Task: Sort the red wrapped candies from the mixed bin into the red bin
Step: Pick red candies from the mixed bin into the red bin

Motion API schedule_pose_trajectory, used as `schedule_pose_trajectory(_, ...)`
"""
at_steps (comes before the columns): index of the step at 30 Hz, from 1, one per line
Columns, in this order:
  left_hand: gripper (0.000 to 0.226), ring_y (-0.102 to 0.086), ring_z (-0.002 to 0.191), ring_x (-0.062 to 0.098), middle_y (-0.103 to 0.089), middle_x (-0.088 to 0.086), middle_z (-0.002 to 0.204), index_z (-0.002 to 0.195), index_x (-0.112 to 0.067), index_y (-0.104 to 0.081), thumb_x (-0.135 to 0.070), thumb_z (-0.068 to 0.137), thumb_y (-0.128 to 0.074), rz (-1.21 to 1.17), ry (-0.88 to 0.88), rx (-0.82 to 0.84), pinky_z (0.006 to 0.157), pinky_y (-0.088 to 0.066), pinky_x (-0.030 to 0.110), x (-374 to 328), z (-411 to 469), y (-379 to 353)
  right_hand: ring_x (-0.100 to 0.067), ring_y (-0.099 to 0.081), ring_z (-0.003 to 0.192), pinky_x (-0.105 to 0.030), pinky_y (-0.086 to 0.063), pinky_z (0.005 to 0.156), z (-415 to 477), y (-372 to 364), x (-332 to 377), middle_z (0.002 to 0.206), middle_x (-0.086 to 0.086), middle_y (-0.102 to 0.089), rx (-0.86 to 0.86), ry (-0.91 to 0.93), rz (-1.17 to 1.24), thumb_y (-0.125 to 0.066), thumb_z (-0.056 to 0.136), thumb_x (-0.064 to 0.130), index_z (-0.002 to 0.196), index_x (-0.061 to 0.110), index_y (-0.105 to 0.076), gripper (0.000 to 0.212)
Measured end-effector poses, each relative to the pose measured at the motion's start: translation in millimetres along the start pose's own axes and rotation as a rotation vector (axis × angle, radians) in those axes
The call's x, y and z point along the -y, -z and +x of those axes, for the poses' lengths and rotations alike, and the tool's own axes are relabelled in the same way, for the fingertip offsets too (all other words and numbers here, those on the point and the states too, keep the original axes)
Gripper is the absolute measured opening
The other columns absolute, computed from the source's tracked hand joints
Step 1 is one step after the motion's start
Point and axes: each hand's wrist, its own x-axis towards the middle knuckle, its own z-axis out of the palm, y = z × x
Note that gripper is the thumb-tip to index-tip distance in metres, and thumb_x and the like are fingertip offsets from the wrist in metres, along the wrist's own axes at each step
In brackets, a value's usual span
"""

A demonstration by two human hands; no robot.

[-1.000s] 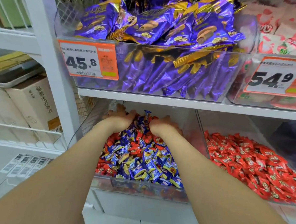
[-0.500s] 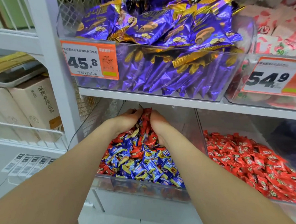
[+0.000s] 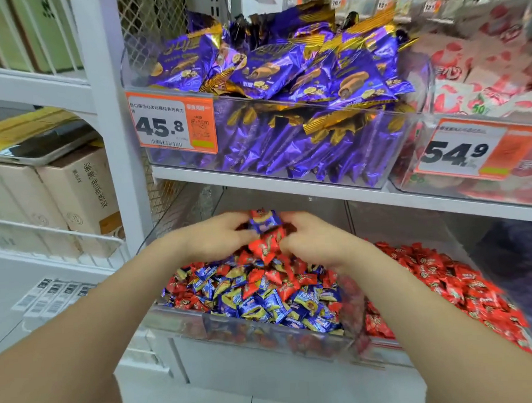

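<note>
Two bins, mixed bin (image 3: 265, 335) beside red bin (image 3: 388, 344); left hand (image 3: 212, 238), right hand (image 3: 317, 243) clutching candies (image 3: 266, 236)

Purple packs (image 3: 283, 77) fill a clear bin (image 3: 389, 176) on the upper shelf (image 3: 257, 178), which has an orange tag (image 3: 171, 123) reading 45.8 on its front. Just to the right, pink-and-white packs (image 3: 480, 76) sit behind a 54.9 tag (image 3: 471, 150). At far left, cardboard boxes (image 3: 73, 196) stand in a wire rack (image 3: 60, 233), with barcode labels (image 3: 54, 297) below.

L+R fingers (image 3: 230, 225) hid by held candies (image 3: 265, 236); red bin (image 3: 386, 344) cut off R edge.
</note>
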Motion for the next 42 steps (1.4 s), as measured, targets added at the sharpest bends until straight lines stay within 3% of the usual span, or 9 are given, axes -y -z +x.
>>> schedule_pose_trajectory(3,0.050,-0.068,0.102,0.020,-0.068,-0.008,0.121,0.139,-0.040,-0.057,-0.028,0.090,-0.060,0.118,-0.031,0.025,0.095,-0.054,0.042,-6.3,-14.7,7.3,0.006,-0.060,0.057,-0.012,-0.046,0.054,-12.8,10.5,-7.3,0.087,0.013,-0.061,0.094,0.065,-0.276,-0.058,0.089,-0.003,0.132,0.026,-0.064,0.052)
schedule_pose_trajectory(6,0.049,-0.063,0.085,0.015,-0.061,-0.006,0.107,0.133,-0.041,-0.056,-0.017,0.091,-0.056,0.159,-0.013,0.024,0.076,-0.050,0.033,-8.2,-21.7,9.0,-0.003,-0.070,0.104,-0.039,-0.062,0.088,-19.0,14.1,-12.4,0.124,0.014,-0.064,0.118,0.089,-0.267,-0.055,0.078,-0.006,0.134,0.040,-0.059,0.073)
schedule_pose_trajectory(8,0.046,-0.053,0.108,0.019,-0.048,-0.002,0.115,0.133,-0.042,-0.055,-0.021,0.093,-0.058,0.301,-0.023,-0.056,0.093,-0.045,0.035,-8.7,-24.7,6.5,0.003,-0.062,0.113,-0.032,-0.055,0.101,-22.1,13.2,-13.1,0.128,0.015,-0.061,0.109,0.125,-0.236,-0.064,0.079,-0.004,0.134,0.036,-0.060,0.068)
schedule_pose_trajectory(14,0.045,-0.055,0.098,0.005,-0.051,-0.008,0.114,0.118,-0.040,-0.062,-0.044,0.078,-0.082,0.325,-0.274,-0.105,0.090,-0.046,0.026,-14.8,-36.8,-4.3,0.013,-0.052,0.085,-0.006,-0.035,0.076,-18.5,4.1,-18.8,0.110,0.013,-0.063,-0.031,0.212,-0.473,-0.086,0.084,0.029,0.125,0.036,-0.065,0.046)
schedule_pose_trajectory(21,0.041,-0.051,0.079,-0.007,-0.061,-0.019,0.103,0.109,-0.036,-0.071,-0.058,0.077,-0.085,0.449,-0.268,-0.093,0.072,-0.039,0.022,-10.6,-25.3,-11.0,-0.006,-0.061,0.082,-0.032,-0.056,0.089,-19.8,12.9,-21.3,0.102,0.015,-0.060,-0.051,0.122,-0.398,-0.085,0.088,0.028,0.132,0.041,-0.063,0.051)
schedule_pose_trajectory(26,0.039,-0.055,0.079,-0.006,-0.067,-0.017,0.105,0.119,-0.036,-0.066,-0.063,0.091,-0.066,0.465,-0.294,-0.107,0.072,-0.047,0.022,-15.9,-22.9,-24.7,-0.004,-0.055,0.094,-0.028,-0.047,0.086,-21.3,7.6,-25.3,0.106,0.019,-0.065,0.009,0.116,-0.540,-0.082,0.083,0.057,0.131,0.038,-0.065,0.054)
schedule_pose_trajectory(34,0.038,-0.058,0.103,0.017,-0.070,-0.010,0.115,0.128,-0.031,-0.061,-0.039,0.092,-0.071,0.485,-0.256,-0.065,0.094,-0.052,0.042,-18.7,-12.9,-43.2,-0.006,-0.061,0.111,-0.024,-0.046,0.090,-20.0,9.9,-23.9,0.114,0.011,-0.067,-0.050,0.011,-0.432,-0.087,0.084,0.033,0.123,0.029,-0.072,0.042)
schedule_pose_trajectory(39,0.033,-0.063,0.103,0.009,-0.070,-0.010,0.105,0.118,-0.032,-0.072,-0.029,0.086,-0.084,0.360,-0.204,-0.130,0.092,-0.053,0.034,-21.3,-11.0,-37.2,-0.006,-0.067,0.085,-0.021,-0.052,0.071,-28.2,18.8,-19.8,0.117,0.007,-0.070,-0.247,-0.055,-0.232,-0.086,0.082,0.022,0.117,0.034,-0.075,0.038)
schedule_pose_trajectory(42,0.027,-0.061,0.090,0.004,-0.069,-0.010,0.099,0.109,-0.032,-0.076,-0.022,0.086,-0.085,0.271,-0.143,-0.226,0.081,-0.048,0.026,-21.5,-11.7,-33.8,-0.017,-0.062,0.071,-0.040,-0.057,0.072,-31.7,17.1,-13.8,0.094,-0.009,-0.073,-0.191,-0.108,0.003,-0.079,0.088,0.011,0.111,0.029,-0.077,0.030)
